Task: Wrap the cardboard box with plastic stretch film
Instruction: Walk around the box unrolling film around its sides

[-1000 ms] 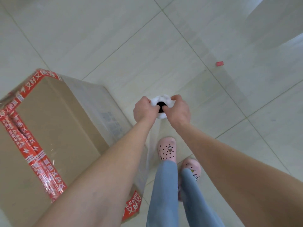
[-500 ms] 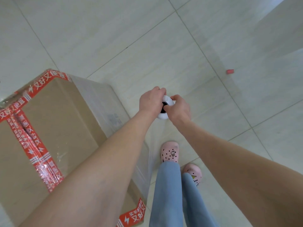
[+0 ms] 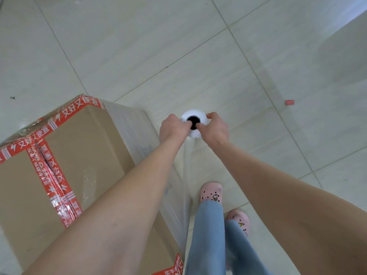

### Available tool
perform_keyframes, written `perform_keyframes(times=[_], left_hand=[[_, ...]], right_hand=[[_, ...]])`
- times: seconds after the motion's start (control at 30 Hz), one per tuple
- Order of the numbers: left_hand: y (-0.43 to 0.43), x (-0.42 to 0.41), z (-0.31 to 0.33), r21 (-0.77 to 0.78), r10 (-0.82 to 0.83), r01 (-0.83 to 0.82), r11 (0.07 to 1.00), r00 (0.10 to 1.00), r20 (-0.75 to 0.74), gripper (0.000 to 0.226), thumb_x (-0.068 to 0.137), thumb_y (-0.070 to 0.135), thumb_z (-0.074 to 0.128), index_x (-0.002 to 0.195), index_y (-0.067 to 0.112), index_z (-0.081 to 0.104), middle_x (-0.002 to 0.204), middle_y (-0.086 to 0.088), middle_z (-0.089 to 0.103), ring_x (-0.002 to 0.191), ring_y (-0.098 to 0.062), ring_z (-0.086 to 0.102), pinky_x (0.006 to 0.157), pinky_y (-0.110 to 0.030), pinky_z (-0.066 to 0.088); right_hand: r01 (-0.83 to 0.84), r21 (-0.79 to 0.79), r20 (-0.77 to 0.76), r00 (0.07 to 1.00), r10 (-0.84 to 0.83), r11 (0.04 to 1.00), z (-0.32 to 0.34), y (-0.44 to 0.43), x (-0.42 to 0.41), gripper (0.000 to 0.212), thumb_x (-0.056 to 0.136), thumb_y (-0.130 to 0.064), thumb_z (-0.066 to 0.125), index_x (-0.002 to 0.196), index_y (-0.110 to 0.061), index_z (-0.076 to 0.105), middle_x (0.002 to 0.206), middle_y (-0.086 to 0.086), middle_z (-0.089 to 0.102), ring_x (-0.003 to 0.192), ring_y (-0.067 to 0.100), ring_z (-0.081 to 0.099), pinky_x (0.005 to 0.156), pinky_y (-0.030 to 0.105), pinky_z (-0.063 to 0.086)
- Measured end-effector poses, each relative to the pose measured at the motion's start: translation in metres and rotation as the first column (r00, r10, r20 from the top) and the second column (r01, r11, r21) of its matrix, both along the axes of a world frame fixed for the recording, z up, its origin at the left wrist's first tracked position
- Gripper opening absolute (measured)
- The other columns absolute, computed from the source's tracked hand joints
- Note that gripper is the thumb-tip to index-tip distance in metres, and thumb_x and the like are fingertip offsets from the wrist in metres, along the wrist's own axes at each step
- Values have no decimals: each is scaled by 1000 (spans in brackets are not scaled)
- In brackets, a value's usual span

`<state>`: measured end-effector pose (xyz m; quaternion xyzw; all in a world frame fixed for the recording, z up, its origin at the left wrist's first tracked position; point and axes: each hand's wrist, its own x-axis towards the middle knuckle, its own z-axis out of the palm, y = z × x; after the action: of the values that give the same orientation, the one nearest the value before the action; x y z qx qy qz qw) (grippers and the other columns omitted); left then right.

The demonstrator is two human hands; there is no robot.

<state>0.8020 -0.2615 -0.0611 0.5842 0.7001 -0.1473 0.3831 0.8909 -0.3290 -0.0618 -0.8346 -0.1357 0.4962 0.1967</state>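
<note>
A big cardboard box sealed with red printed tape stands on the floor at the left, its right side covered in clear film. The white roll of stretch film stands upright, seen from its top end with a dark core hole. My left hand grips the roll's left rim with a finger at the core. On the right rim sits my right hand, thumb reaching into the hole. A sheet of clear film runs from the roll back to the box's near right corner.
Pale floor tiles spread all round. My legs in blue jeans and pink clogs stand just right of the box, close to the stretched film. A small red scrap lies on the floor at the far right.
The roll and both hands have moved forward along the box's right side, and more of the box's far corner is in view. My left hand shifted its hold on the rim.
</note>
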Motion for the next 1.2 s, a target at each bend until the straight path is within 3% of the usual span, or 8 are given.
perform_keyframes(times=[0.1,0.27,0.4,0.53,0.67,0.87,1.03,1.2], left_hand=[[8,1,3,36,-247,249,968,968,-46,29,78,26,61,100,9,53,96,-7,62,81,-27,57,58,-29,39],[22,5,4,178,-623,627,759,778,-82,33,82,11,54,115,11,49,110,-9,52,91,-31,57,64,-34,40],[40,6,2,156,-719,727,669,686,-111,36,82,12,54,118,15,52,113,-7,51,95,-29,57,68,-34,43],[62,5,-2,146,-754,770,621,638,-158,27,83,11,50,109,12,56,107,-8,55,93,-30,58,64,-33,39],[75,0,-5,147,-671,683,715,730,-129,19,80,9,49,98,9,55,100,-9,58,90,-32,59,60,-32,34],[92,-2,-10,114,-326,336,935,941,-94,10,79,18,52,86,12,54,88,-7,62,81,-29,58,58,-30,35],[106,-13,-6,98,-6,17,995,994,-112,14,77,26,56,83,14,53,86,-7,61,84,-30,59,59,-29,37],[118,-30,-4,47,182,-178,983,977,-107,38,81,41,54,94,6,62,96,-11,67,89,-30,61,63,-30,42]], right_hand=[[52,17,3,999,-52,999,0,8,-5,33,85,-19,55,117,-17,49,102,6,57,82,26,57,65,31,45],[24,28,-25,999,-23,999,1,21,-8,21,85,-19,55,104,-19,47,96,5,59,77,23,58,55,28,39],[-23,-19,-71,997,22,1000,2,35,-9,35,83,-22,57,116,-18,48,101,4,59,87,24,60,67,32,47],[-106,-53,-73,992,102,993,-1,56,-8,35,82,-22,60,115,-19,50,96,1,57,84,21,57,65,29,43],[-219,-64,0,976,220,974,0,75,-6,34,81,-18,57,114,-21,54,94,2,61,85,23,58,66,29,43],[-376,-38,118,918,378,926,0,111,5,38,81,-14,52,118,-22,59,105,4,65,95,24,60,71,27,42],[-385,45,160,914,374,922,3,141,0,37,82,-15,53,118,-23,57,111,3,65,100,24,60,72,27,40],[-373,3,-19,928,373,928,1,162,-10,42,83,-28,60,122,-18,46,112,5,59,97,26,59,74,32,45]])
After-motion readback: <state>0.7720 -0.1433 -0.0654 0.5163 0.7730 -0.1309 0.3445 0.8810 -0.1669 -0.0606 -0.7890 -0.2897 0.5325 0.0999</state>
